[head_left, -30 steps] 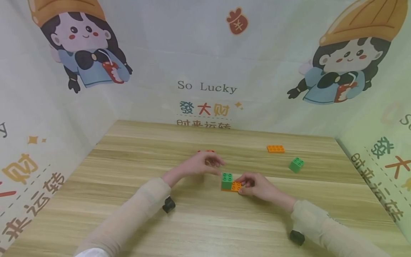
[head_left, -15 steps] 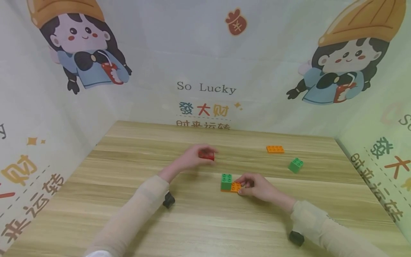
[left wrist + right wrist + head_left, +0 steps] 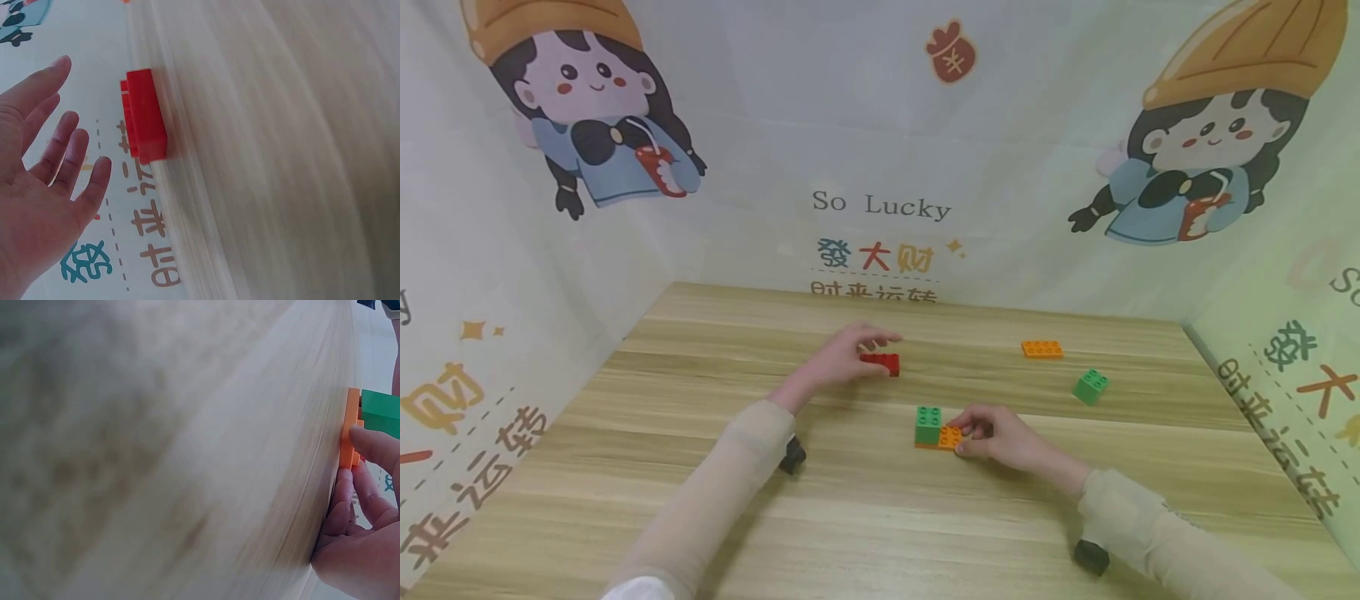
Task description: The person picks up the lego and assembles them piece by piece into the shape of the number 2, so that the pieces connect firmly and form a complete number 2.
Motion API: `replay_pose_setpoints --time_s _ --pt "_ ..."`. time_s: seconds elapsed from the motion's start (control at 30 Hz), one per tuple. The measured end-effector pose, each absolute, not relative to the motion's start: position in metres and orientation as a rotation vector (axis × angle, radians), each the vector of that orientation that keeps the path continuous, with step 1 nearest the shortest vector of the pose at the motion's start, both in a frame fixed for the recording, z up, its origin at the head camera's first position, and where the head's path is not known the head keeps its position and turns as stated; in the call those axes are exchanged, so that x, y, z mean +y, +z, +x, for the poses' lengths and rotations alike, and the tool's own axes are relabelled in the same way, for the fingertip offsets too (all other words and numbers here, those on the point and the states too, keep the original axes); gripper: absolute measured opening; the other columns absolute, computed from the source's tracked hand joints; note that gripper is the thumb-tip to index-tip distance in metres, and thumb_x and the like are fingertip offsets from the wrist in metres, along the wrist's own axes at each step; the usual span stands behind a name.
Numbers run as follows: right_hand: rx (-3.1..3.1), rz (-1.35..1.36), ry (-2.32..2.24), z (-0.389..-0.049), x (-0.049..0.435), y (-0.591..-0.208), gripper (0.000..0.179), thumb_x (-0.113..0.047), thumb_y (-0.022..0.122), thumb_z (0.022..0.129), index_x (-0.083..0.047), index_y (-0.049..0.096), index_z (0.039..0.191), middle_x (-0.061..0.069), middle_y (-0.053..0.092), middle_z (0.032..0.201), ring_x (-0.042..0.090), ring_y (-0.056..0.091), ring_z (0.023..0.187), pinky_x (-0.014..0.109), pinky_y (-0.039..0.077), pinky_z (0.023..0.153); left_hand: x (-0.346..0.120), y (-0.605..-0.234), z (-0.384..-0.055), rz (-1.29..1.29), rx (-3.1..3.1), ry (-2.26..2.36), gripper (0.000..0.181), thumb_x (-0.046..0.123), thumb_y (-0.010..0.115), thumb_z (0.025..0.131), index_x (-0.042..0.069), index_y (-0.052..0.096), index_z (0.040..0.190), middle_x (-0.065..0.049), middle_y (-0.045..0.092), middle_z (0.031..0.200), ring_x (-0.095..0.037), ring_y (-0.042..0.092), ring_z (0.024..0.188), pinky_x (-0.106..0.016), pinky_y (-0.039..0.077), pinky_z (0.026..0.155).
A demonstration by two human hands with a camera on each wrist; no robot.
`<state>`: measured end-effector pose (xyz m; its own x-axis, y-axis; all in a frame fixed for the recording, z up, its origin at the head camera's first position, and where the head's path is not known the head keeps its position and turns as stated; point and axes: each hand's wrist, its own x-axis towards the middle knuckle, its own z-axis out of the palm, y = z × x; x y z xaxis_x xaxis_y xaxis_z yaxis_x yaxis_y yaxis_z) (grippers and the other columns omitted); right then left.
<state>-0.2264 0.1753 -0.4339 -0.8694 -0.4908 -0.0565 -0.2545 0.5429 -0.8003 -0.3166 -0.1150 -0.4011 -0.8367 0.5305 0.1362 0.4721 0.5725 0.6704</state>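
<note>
My left hand (image 3: 838, 360), fingers spread, hovers above and beside a red brick (image 3: 890, 364) on the wooden table. The left wrist view shows a gap between that hand (image 3: 44, 175) and the red brick (image 3: 147, 115). Thumb and fingers of my right hand (image 3: 1006, 440) pinch the right end of a flat orange studded plate (image 3: 950, 437), lying on the table. A green four-stud brick (image 3: 928, 426) sits on the plate's left half. In the right wrist view, the thumb lies against the orange plate's (image 3: 350, 412) edge.
Further back on the right lies a second orange plate (image 3: 1042, 349). A loose green brick (image 3: 1090, 387) rests in front of it, turned at an angle. A printed cloth (image 3: 760, 167) rises behind the table (image 3: 865, 517) and along both sides.
My left hand has moved back and left, away from the green brick to the red brick, which shows more now. The right hand keeps its pinch on the orange plate.
</note>
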Motion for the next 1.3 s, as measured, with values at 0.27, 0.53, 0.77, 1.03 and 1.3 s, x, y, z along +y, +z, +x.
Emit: replay_pose_setpoints --time_s 0.27,0.53,0.77,1.03,1.3 --pt "2.504 -0.624 -1.241 -0.227 0.175 -0.435 0.032 -0.013 0.075 0.085 -0.001 0.068 0.113 0.010 0.062 0.094 0.012 0.050 0.080 0.018 0.043 0.068 -0.120 -0.404 -0.323 0.820 2.761 1.048 0.054 0.014 0.077 0.085 0.016 0.060 0.135 -0.013 0.055 0.133 -0.033 0.052 0.122 -0.048 0.046 0.103" --pt "2.516 -0.629 -1.235 -0.225 0.175 -0.435 0.033 -0.014 0.075 0.085 -0.001 0.068 0.114 0.010 0.062 0.095 0.013 0.049 0.081 0.018 0.042 0.068 -0.122 -0.409 -0.330 0.787 2.779 0.920 0.056 0.021 0.077 0.085 0.018 0.058 0.138 -0.010 0.056 0.131 -0.028 0.054 0.121 -0.044 0.048 0.104" --pt "2.519 -0.610 -1.228 -0.226 0.176 -0.436 0.031 -0.013 0.075 0.085 -0.003 0.068 0.114 0.009 0.063 0.095 0.014 0.050 0.082 0.018 0.042 0.069 -0.121 -0.408 -0.331 0.811 2.782 0.857 0.056 0.021 0.077 0.085 0.014 0.058 0.137 -0.011 0.058 0.126 -0.028 0.057 0.117 -0.044 0.048 0.103" --pt "2.524 -0.618 -1.212 -0.228 0.176 -0.439 0.031 -0.014 0.075 0.084 -0.004 0.069 0.113 0.007 0.062 0.095 0.013 0.050 0.082 0.019 0.043 0.069 -0.121 -0.407 -0.331 0.818 2.792 0.817 0.056 0.018 0.079 0.083 0.011 0.060 0.135 -0.012 0.059 0.120 -0.028 0.057 0.114 -0.043 0.048 0.102" --pt "2.526 -0.605 -1.218 -0.226 0.176 -0.436 0.032 -0.014 0.075 0.084 -0.004 0.069 0.113 0.008 0.062 0.095 0.012 0.050 0.082 0.019 0.043 0.070 -0.122 -0.409 -0.334 0.760 2.775 0.769 0.058 0.018 0.079 0.082 0.011 0.059 0.136 -0.015 0.061 0.124 -0.030 0.057 0.119 -0.045 0.044 0.107"
